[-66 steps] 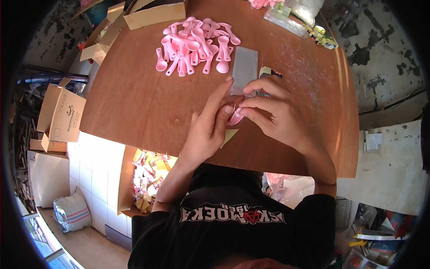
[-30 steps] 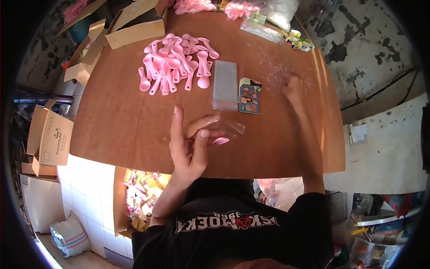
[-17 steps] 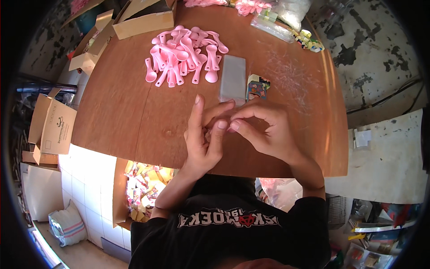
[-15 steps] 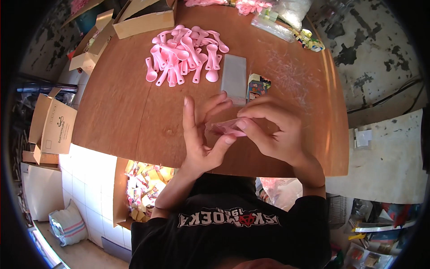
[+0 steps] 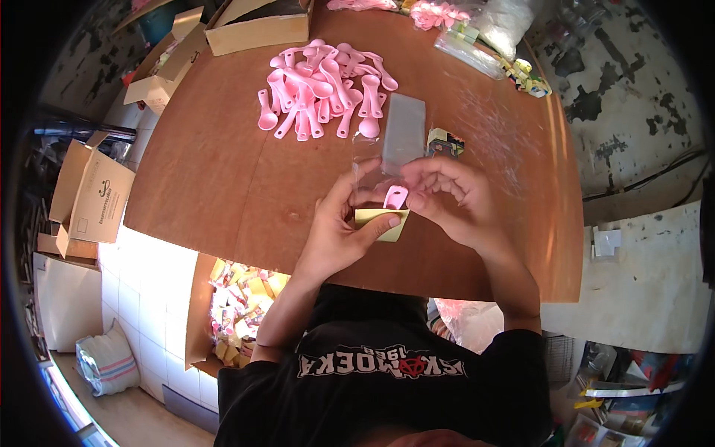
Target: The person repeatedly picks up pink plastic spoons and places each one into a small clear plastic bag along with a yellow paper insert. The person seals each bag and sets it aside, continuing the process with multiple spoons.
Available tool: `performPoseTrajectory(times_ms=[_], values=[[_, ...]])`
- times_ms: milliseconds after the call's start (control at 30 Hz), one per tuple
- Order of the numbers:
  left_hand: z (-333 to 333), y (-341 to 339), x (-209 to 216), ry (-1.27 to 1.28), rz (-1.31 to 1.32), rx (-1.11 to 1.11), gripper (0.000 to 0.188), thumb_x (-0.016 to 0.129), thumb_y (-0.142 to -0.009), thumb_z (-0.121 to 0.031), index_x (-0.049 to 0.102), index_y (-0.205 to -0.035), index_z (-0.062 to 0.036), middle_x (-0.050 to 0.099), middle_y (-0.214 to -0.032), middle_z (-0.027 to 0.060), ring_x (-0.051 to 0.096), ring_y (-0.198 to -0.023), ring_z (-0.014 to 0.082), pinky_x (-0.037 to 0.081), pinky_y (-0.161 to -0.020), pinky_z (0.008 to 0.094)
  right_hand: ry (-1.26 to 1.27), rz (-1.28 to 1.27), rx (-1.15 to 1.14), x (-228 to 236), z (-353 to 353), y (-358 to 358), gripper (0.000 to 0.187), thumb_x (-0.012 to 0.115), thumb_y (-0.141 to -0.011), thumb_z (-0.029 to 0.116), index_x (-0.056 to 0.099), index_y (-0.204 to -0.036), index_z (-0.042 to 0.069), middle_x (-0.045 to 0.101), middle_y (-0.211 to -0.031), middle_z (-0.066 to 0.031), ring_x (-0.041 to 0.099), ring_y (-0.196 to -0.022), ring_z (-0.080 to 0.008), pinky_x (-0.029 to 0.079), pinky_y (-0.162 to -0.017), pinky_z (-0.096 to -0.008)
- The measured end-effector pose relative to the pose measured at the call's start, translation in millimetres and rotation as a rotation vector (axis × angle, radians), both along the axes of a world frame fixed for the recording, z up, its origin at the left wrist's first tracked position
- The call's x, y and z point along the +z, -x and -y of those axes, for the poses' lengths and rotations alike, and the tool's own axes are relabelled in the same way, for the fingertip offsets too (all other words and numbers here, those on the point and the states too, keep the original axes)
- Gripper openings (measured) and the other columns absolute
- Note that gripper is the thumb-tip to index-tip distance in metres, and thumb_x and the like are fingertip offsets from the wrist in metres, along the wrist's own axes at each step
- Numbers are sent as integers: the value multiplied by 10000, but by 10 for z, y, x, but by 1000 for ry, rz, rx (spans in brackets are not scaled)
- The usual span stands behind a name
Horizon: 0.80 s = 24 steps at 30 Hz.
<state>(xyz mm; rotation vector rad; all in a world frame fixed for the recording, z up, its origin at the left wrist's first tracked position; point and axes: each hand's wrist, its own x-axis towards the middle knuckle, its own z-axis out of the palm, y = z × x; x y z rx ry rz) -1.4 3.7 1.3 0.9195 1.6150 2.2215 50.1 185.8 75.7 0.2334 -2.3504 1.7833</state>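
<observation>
My left hand (image 5: 339, 227) is closed on a small yellow card (image 5: 381, 224), its thumb pressed across the front. Behind the card's upper edge stands the holed handle end of a pink spoon (image 5: 395, 197); the rest of it is hidden. A clear plastic bag (image 5: 365, 160) rises above the card from my left fingers. My right hand (image 5: 454, 197) is at the bag's right edge, thumb beside the spoon handle and fingers curled, seemingly on the film. Beyond it lie a stack of clear bags (image 5: 406, 130) and a few printed cards (image 5: 445, 143).
A heap of pink spoons (image 5: 320, 86) covers the table's (image 5: 201, 179) far middle. An open carton (image 5: 257, 30) stands at the far left edge. Packed plastic bags (image 5: 469, 52) lie far right, with loose clear scraps (image 5: 495, 141) nearer. Below the left edge, a box (image 5: 201, 320) holds many small packets.
My left hand has gone from spread fingers to a grip on the yellow card. The card, spoon handle and clear bag now show upright between my hands. The view has shifted slightly.
</observation>
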Motion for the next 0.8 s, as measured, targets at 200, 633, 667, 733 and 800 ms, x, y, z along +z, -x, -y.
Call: performPoseTrajectory(times_ms=[200, 633, 667, 733, 800], values=[[16, -16, -14, -58, 137, -6, 605, 702, -878, 13, 418, -1411, -19, 696, -1071, 134, 645, -1023, 132, 534, -853, 264, 115, 94, -36, -323, -10, 2, 165, 656, -933, 55, 672, -1044, -66, 699, -964, -99, 674, -885, -115, 548, -766, -239], [193, 128, -132, -7, 221, 125, 153, 686, -907, -31, 709, -1050, 18, 726, -962, 77, 671, -869, 105, 556, -739, 233, 203, 84, -61, -616, -68, 30, 161, 707, -884, 21, 688, -1032, -42, 701, -989, -105, 680, -882, -135, 571, -789, -258], [213, 141, -145, -5, 222, 128, 153, 686, -907, -31, 709, -1050, 18, 726, -962, 77, 671, -869, 105, 556, -739, 233, 213, 85, -24, -604, -77, 23, 168, 704, -886, 18, 688, -1042, -42, 699, -1004, -110, 678, -885, -135, 573, -793, -261], [257, 177, -183, -18, 216, 78, 174, 687, -900, -18, 708, -1070, 12, 723, -986, 83, 674, -882, 110, 571, -739, 237, 224, 86, 12, -607, -94, 16, 174, 700, -887, 16, 688, -1052, -41, 698, -1020, -114, 677, -887, -135, 575, -797, -264], [288, 188, -172, -18, 219, 53, 177, 684, -900, -14, 709, -1074, 10, 721, -991, 84, 674, -879, 112, 571, -734, 235, 264, 60, 65, -626, -117, 18, 158, 693, -887, 1, 699, -1040, -36, 696, -1012, -115, 676, -896, -139, 566, -791, -255]])
